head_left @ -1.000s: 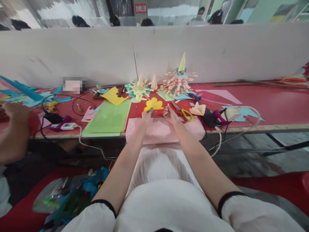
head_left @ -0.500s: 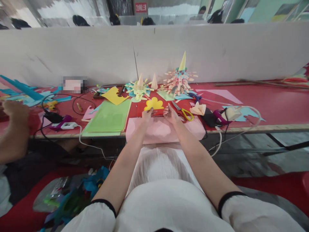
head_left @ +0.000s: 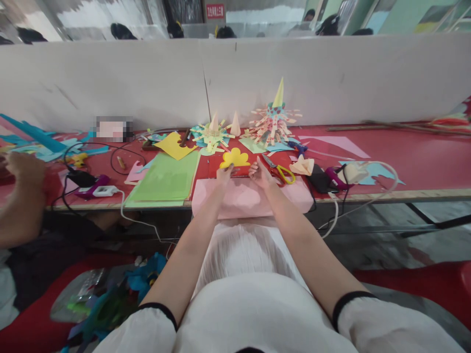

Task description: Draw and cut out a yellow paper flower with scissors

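My left hand (head_left: 224,175) and my right hand (head_left: 260,175) reach out side by side over a pink paper sheet (head_left: 247,200) at the table's near edge. Both pinch a small red paper piece (head_left: 241,171) between them. A yellow flower-shaped cutout (head_left: 234,158) lies just beyond the left fingertips. Yellow-handled scissors (head_left: 278,169) lie right of my right hand.
Green sheets (head_left: 165,180) lie to the left, a yellow sheet (head_left: 174,145) behind them. Paper star-and-cone crafts (head_left: 274,122) stand by the white partition (head_left: 331,78). Glue guns (head_left: 333,177) and cables sit on the red table (head_left: 423,157). Another person's hand (head_left: 22,171) is at far left.
My hands have stayed where they were on the red piece. The other person's hand at far left has shifted slightly.
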Demonstrator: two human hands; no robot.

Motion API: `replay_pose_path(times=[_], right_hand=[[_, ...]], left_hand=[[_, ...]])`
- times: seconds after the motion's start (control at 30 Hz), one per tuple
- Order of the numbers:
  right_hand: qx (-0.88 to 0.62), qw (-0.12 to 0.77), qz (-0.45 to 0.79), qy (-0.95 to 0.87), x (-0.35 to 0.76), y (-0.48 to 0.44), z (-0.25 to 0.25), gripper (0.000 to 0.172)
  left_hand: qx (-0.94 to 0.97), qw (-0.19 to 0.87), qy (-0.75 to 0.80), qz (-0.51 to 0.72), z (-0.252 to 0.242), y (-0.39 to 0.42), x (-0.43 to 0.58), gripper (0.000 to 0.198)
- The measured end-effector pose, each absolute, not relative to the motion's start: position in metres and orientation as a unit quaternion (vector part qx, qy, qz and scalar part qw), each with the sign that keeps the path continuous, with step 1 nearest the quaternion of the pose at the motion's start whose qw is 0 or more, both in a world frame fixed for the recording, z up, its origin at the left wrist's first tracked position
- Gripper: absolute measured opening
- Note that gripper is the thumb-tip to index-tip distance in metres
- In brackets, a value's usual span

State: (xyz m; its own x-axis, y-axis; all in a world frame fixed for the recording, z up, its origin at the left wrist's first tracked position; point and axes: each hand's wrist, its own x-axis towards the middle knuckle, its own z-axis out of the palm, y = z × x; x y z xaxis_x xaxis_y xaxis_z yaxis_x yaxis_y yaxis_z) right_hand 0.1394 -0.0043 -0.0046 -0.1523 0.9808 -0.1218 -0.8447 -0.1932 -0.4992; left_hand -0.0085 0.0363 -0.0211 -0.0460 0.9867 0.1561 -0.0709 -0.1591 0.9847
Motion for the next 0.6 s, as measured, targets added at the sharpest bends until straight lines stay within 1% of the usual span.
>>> replay_pose_path(times=[0.2, 0.4, 0.6], right_hand=[[-0.209, 0.602, 0.746, -0.195, 0.142, -0.005, -0.005, 0.038], [-0.213, 0.562, 0.762, -0.243, 0.153, -0.013, -0.018, 0.049], [-0.218, 0.549, 0.766, -0.254, 0.153, -0.014, -0.025, 0.054]], left_hand=[[0.49, 0.485, 0.471, 0.55, -0.015, 0.033, -0.009, 0.027], [0.48, 0.494, 0.484, 0.54, -0.015, 0.033, -0.01, 0.027], [0.482, 0.503, 0.476, 0.538, -0.015, 0.032, -0.01, 0.027]])
